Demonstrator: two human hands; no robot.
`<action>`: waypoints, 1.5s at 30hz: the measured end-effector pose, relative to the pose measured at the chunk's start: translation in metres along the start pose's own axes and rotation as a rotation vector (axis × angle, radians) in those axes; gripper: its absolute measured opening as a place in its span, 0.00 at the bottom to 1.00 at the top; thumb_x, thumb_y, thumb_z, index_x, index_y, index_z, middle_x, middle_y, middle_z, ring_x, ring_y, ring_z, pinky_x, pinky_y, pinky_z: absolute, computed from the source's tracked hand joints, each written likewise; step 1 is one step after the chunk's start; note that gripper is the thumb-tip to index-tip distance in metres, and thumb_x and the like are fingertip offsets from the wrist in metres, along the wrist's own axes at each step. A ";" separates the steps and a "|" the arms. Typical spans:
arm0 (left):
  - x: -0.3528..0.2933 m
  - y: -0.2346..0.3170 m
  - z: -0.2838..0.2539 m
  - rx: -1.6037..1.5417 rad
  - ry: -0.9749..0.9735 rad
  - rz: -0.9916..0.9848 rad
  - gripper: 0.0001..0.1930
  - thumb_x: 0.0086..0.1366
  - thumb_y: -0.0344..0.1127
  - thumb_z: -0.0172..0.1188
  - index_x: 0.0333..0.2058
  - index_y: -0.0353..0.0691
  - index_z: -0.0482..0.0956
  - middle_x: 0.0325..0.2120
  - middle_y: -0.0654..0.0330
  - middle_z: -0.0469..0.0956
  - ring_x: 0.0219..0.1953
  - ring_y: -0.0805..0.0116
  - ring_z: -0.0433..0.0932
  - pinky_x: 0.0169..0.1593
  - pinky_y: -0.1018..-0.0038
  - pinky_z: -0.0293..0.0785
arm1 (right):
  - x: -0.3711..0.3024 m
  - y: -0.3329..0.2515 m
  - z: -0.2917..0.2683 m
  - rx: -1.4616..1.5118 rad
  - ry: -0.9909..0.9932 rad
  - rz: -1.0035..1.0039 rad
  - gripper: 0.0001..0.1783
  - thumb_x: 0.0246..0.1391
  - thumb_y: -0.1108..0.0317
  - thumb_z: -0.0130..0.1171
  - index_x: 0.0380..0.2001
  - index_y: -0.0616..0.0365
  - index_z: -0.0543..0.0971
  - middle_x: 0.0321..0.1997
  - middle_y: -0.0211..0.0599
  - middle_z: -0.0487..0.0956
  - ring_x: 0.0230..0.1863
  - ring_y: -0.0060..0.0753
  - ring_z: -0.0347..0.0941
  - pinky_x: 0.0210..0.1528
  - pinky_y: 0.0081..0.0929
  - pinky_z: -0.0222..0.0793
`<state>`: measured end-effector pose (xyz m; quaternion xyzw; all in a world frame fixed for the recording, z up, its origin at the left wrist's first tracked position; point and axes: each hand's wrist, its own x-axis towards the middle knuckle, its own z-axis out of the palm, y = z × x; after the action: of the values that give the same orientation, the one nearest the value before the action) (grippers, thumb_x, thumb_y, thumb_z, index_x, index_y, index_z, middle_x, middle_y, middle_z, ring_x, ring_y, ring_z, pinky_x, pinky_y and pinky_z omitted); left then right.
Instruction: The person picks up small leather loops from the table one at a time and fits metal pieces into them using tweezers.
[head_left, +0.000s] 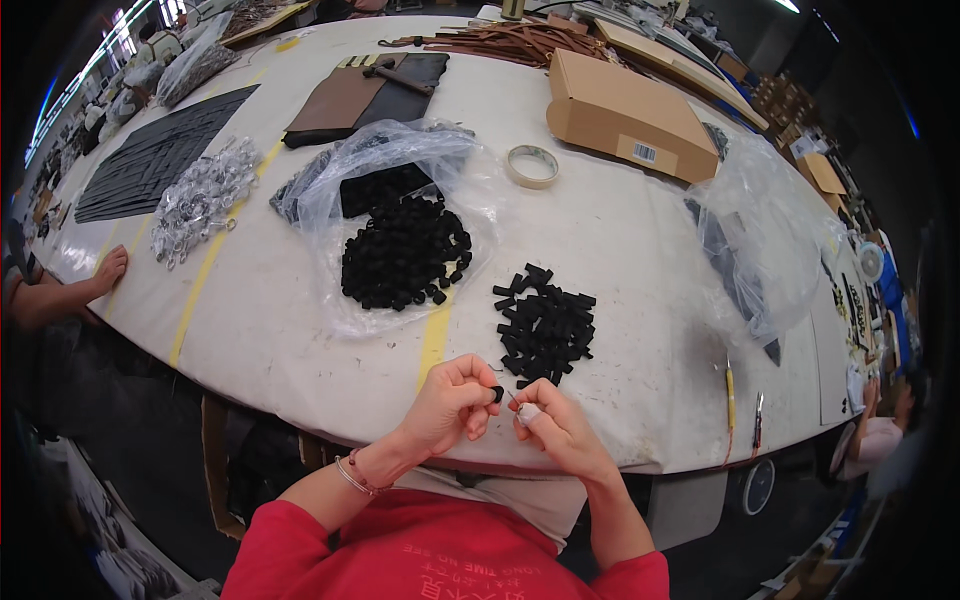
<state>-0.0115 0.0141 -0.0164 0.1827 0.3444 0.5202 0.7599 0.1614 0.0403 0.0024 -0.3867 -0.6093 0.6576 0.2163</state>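
My left hand (455,404) pinches a small black piece (497,394) at the table's front edge. Close beside it, my right hand (552,422) is closed on a thin needle-like tool (513,398), its tip pointing toward the black piece. Something white wraps a fingertip of the right hand. Just beyond my hands lies a pile of short black tube-like pieces (545,325). Farther left, a clear plastic bag (335,225) lies open, with a heap of small rounded black pieces (405,255) in it.
A tape roll (532,166) and a cardboard box (630,110) lie farther back. At left are clear-wrapped metal rings (205,195) and black strips (160,150). A yellow-handled tool (730,395) and a pen-like tool (758,425) lie at right. Another person's hand (110,268) rests at the left edge.
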 end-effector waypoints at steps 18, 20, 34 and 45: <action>-0.002 0.005 -0.002 -0.045 -0.092 -0.114 0.06 0.51 0.21 0.43 0.27 0.37 0.68 0.12 0.62 0.65 0.07 0.84 0.50 0.09 0.87 0.46 | 0.000 -0.007 0.003 -0.001 0.010 0.034 0.08 0.49 0.69 0.48 0.32 0.61 0.70 0.19 0.27 0.72 0.19 0.10 0.62 0.19 0.09 0.55; -0.003 0.005 -0.001 -0.008 -0.086 -0.093 0.06 0.51 0.22 0.43 0.27 0.37 0.67 0.12 0.63 0.65 0.06 0.84 0.51 0.09 0.87 0.46 | 0.000 -0.009 0.004 -0.007 0.019 0.023 0.08 0.49 0.70 0.48 0.32 0.61 0.71 0.19 0.27 0.72 0.19 0.10 0.62 0.19 0.09 0.55; -0.007 0.009 0.002 0.151 -0.056 -0.143 0.06 0.51 0.22 0.44 0.26 0.33 0.71 0.11 0.60 0.67 0.05 0.83 0.55 0.07 0.86 0.49 | -0.001 -0.013 -0.005 -0.037 -0.146 0.005 0.07 0.46 0.72 0.47 0.30 0.64 0.71 0.19 0.30 0.72 0.22 0.16 0.67 0.24 0.14 0.61; -0.003 0.005 0.001 0.213 -0.052 -0.140 0.07 0.51 0.22 0.43 0.27 0.32 0.71 0.12 0.60 0.68 0.06 0.82 0.58 0.09 0.85 0.52 | 0.004 0.003 -0.009 -0.068 -0.133 -0.039 0.05 0.48 0.71 0.48 0.27 0.63 0.71 0.18 0.26 0.71 0.18 0.14 0.62 0.20 0.13 0.58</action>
<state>-0.0147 0.0139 -0.0114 0.2513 0.3897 0.4214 0.7794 0.1665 0.0485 -0.0013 -0.3375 -0.6516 0.6564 0.1750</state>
